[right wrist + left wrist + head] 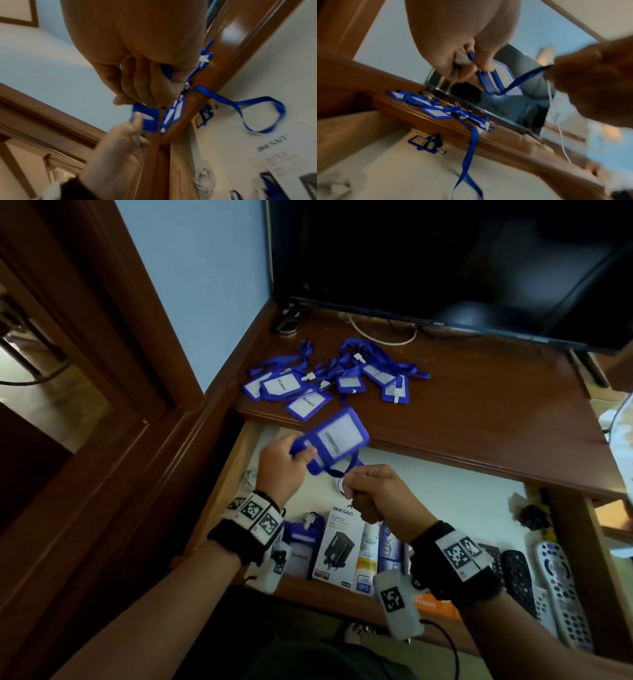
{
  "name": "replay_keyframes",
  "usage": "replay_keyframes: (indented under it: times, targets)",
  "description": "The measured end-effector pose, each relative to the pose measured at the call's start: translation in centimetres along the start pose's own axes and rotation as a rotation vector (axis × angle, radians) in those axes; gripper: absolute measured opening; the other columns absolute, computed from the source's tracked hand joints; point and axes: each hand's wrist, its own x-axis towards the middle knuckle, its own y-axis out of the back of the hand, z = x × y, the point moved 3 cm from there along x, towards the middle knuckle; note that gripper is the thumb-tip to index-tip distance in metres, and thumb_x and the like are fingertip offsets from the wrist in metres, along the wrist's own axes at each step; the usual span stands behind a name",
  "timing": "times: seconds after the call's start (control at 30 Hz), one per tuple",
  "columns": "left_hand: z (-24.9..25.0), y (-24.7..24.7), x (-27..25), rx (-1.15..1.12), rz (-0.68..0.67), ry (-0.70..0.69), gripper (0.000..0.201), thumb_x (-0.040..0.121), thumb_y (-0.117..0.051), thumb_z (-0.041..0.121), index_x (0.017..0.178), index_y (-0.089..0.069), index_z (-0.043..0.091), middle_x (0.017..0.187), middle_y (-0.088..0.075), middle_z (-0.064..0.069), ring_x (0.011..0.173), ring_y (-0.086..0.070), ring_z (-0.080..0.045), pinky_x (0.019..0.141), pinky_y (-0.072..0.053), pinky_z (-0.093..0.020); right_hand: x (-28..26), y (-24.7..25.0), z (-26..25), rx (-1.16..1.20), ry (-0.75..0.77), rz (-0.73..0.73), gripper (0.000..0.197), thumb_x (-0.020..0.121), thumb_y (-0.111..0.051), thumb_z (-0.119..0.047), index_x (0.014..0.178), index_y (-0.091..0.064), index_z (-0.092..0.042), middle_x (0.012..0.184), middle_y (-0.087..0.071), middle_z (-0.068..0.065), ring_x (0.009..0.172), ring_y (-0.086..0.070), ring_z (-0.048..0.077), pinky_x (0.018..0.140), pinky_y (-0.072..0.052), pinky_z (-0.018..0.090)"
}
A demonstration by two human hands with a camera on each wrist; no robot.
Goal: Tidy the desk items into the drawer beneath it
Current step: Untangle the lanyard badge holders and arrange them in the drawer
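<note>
The left grip (281,463) pinches the top corner of a blue badge holder (337,438); the right grip (371,494), just beside it, is curled round the holder's lanyard (524,78), drawn taut between them. The holder hangs in the air over the open drawer (445,494), tilted, its long axis slanting from the left grip up and away, window upward. Below the grips one badge (301,546) already lies in the drawer among boxes and remotes (561,587). Beyond them a pile of badges (329,378) waits on the bench (479,405), so I judge most of the work remains
</note>
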Motion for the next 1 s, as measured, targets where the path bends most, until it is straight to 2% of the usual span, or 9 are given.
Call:
replay_keyframes:
  times: [0.1,0.2,0.33,0.43,0.53,0.6,0.7,0.87,1.0]
  targets:
    - [-0.4,-1.6,-1.8,0.224,-0.33,-0.033,0.004,0.086,-0.064,0.017,0.089,-0.063,0.015,0.081,-0.063,-0.001,0.078,-0.059,-0.019,0.069,-0.045,-0.027,0.0,0.4,-0.9,-0.118,0.035,0.002,0.036,0.096,-0.047,-0.007,0.06,-0.055,-0.007,0.043,-0.027,-0.005,0.038,-0.019,0.009,0.04,-0.018,0.018]
    - [-0.4,-2.4,-3.3,0.34,-0.575,-0.102,0.015,0.084,-0.064,0.013,0.076,-0.058,0.023,0.079,-0.061,0.001,0.075,-0.057,-0.016,0.063,-0.041,-0.023,0.3,0.6,-0.9,-0.295,0.057,0.014,0.04,0.095,-0.054,-0.013,0.055,-0.055,-0.008,0.04,-0.032,-0.004,0.037,-0.025,0.01,0.041,-0.023,0.02]
    - [0.4,-1.9,-4.0,0.344,-0.861,-0.123,0.011,0.082,-0.063,0.004,0.085,-0.066,0.014,0.088,-0.066,-0.002,0.084,-0.062,-0.018,0.072,-0.047,-0.026,0.2,1.0,-0.7,-0.456,0.068,0.002,0.038,0.093,-0.059,-0.017,0.056,-0.056,-0.006,0.037,-0.036,-0.009,0.037,-0.031,0.005,0.043,-0.028,0.015]
    - [1.5,-0.2,-3.9,0.199,-0.963,-0.083,0.016,0.084,-0.063,0.0,0.083,-0.065,0.016,0.086,-0.067,-0.001,0.084,-0.064,-0.013,0.076,-0.052,-0.025,0.0,1.4,-0.9,-0.392,0.075,-0.03,0.038,0.092,-0.06,-0.018,0.059,-0.056,0.0,0.041,-0.038,-0.008,0.041,-0.031,0.006,0.045,-0.027,0.016]
    - [2.4,1.2,-2.9,-0.088,-0.859,-0.079,0.025,0.086,-0.058,-0.007,0.083,-0.062,0.018,0.081,-0.063,-0.001,0.074,-0.059,-0.008,0.068,-0.048,-0.018,-0.1,1.2,-1.2,-0.148,0.109,-0.052,0.033,0.09,-0.061,-0.016,0.066,-0.062,0.006,0.058,-0.049,0.016,0.05,-0.042,0.022,0.049,-0.033,0.026]
    - [2.4,1.1,-2.4,-0.303,-0.721,-0.054,0.021,0.084,-0.058,-0.006,0.084,-0.063,0.015,0.079,-0.06,-0.007,0.071,-0.053,-0.016,0.064,-0.045,-0.021,0.4,1.1,-0.9,0.072,0.102,0.023,0.035,0.09,-0.054,-0.002,0.058,-0.066,-0.01,0.052,-0.055,0.006,0.045,-0.05,0.014,0.045,-0.039,0.021]
    - [2.1,-0.2,-2.1,-0.542,-0.524,0.011,0.017,0.079,-0.06,0.007,0.091,-0.067,0.017,0.089,-0.061,-0.015,0.082,-0.049,-0.028,0.066,-0.045,-0.026,1.4,0.3,-0.1,0.17,0.104,0.089,0.031,0.076,-0.05,-0.01,0.049,-0.055,-0.022,0.044,-0.041,-0.006,0.038,-0.034,0.008,0.043,-0.03,0.02]
    - [1.1,-2.2,-2.3,-0.821,-0.365,0.178,0.025,0.078,-0.063,0.012,0.102,-0.07,0.015,0.102,-0.063,-0.016,0.099,-0.043,-0.035,0.084,-0.036,-0.048,2.8,-0.1,1.5,0.292,0.108,0.041,0.025,0.085,-0.041,-0.005,0.064,-0.046,-0.018,0.054,-0.024,0.002,0.046,-0.017,0.012,0.047,-0.019,0.024]
    - [0.7,-3.3,-3.1,-0.846,-0.315,0.288,0.031,0.079,-0.062,0.016,0.109,-0.065,0.011,0.104,-0.063,-0.012,0.098,-0.045,-0.03,0.072,-0.036,-0.033,3.1,0.0,3.2,0.363,0.054,-0.008,0.03,0.088,-0.041,-0.005,0.062,-0.051,-0.017,0.052,-0.028,0.001,0.045,-0.02,0.012,0.048,-0.018,0.026]
